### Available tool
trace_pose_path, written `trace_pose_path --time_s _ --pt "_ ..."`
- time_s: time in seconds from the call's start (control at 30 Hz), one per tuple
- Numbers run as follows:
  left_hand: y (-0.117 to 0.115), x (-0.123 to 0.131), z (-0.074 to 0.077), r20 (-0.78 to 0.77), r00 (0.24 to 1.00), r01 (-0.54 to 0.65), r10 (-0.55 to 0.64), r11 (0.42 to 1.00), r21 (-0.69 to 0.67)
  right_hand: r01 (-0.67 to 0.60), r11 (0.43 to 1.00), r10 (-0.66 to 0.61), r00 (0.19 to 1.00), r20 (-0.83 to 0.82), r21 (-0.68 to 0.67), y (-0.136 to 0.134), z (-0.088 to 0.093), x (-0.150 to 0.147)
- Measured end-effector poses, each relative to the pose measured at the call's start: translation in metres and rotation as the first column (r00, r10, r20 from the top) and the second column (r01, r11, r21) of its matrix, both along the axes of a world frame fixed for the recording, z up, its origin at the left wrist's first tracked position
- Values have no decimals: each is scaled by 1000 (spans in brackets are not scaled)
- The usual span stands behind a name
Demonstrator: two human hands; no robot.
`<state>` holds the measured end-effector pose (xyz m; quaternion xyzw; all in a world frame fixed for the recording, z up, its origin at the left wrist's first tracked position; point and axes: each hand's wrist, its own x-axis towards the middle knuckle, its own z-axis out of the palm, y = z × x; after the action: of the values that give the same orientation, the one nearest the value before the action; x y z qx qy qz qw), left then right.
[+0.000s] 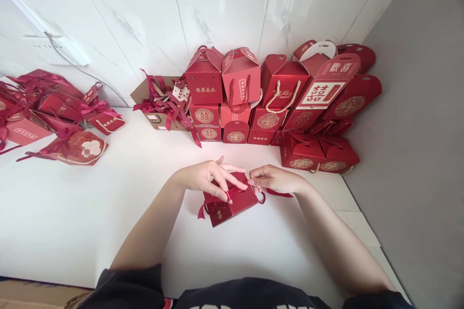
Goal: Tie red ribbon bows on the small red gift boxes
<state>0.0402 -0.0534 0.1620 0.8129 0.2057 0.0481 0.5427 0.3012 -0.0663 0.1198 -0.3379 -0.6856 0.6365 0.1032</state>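
A small red gift box (pixel 239 201) with a gold mark lies on the white table in front of me. A dark red ribbon (pixel 208 203) runs over its top, one tail hanging off the left side and another reaching the table on the right. Over the box's left half, my left hand (pixel 212 178) pinches the ribbon between thumb and a finger, its other fingers stretched out. My right hand (pixel 273 179) is closed at the box's right corner, thumb and fingers pinching the ribbon near the middle. A twisted red cord handle (pixel 261 198) sticks out on the right.
Stacked red gift boxes (pixel 268 118) stand along the tiled wall. Left of them is an open cardboard box (pixel 159 125) of ribbons and tags. Several ribboned boxes (pixel 78 147) lie at far left, below a cable (pixel 83 72). A grey wall (pixel 416 130) bounds the right.
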Motion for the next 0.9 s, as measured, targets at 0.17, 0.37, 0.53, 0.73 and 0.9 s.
trace_pose_path --time_s 0.17,0.37,0.53,0.73,0.9 --pt "-2 3 -4 63 998 -8 13 997 -79 -64 995 65 998 -7 83 -1 10 5" --pt "1 3 -13 145 972 -171 183 981 -94 -75 997 73 993 -93 -18 -2 17 9" --pt "7 5 -27 127 947 -288 295 955 -67 -41 999 36 989 -144 -34 1 8 5" --pt "9 6 -33 115 937 -332 330 943 0 -20 998 11 987 -158 -54 4 -1 4" --pt "7 10 -38 109 926 -368 362 929 33 -49 998 43 988 -145 -38 4 -2 3"
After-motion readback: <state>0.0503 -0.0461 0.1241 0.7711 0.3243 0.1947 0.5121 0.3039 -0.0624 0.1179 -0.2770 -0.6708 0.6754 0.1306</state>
